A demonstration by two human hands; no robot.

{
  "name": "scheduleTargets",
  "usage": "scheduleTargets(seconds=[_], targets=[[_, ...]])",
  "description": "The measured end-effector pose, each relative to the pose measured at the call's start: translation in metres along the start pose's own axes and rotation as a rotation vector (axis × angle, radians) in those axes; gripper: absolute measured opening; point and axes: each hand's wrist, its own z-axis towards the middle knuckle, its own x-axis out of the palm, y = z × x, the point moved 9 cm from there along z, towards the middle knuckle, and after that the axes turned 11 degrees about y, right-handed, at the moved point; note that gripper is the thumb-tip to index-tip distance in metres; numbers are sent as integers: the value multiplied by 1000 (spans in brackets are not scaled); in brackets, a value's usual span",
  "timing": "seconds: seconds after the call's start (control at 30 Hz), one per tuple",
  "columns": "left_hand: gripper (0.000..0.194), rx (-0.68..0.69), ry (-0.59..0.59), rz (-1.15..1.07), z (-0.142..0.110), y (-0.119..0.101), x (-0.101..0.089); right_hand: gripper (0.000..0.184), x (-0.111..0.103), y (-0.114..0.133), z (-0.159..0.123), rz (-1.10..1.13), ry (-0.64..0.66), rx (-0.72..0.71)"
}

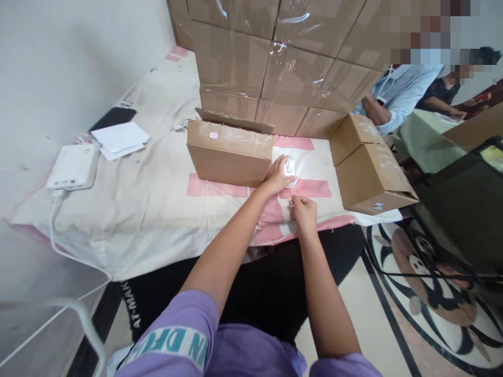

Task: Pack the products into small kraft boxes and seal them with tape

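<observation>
My left hand is closed on a small white item, thumb on the near side and fingers along the left. The item looks like a little box or card with a greyish patch; its exact kind is too small to tell. Just nearer to me, my right hand is pinched, with something tiny and shiny at the fingertips that I cannot make out. Left of my left hand, a cardboard box stands on the cloth-covered table, its top flap raised at the back.
Stacked taped cartons wall off the back. Another cardboard box stands at the right edge. On the left lie a white power device with a cable, folded white paper and a dark flat object. Other people sit beyond, right.
</observation>
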Motion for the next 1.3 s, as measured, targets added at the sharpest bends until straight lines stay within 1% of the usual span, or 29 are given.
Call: scheduleTargets(seconds=[0.23,0.43,0.67,0.87,0.97,1.2,1.3], targets=[[86,22,-23,-42,3,4,-2,28,0,3,-1,-11,-5,-7],[86,32,-40,-49,3,5,-3,26,0,2,0,1,6,-6],[86,20,-40,-32,1,7,-2,28,0,3,-1,1,6,-10],[77,-33,-42,-6,1,8,1,28,1,5,-1,2,8,-13],[80,-31,-49,-11,1,8,0,28,1,5,-1,4,9,-11],[86,4,20,-42,2,9,2,29,1,5,0,-3,11,-5],[89,15,29,-77,4,12,2,29,1,5,0,-9,9,-8]])
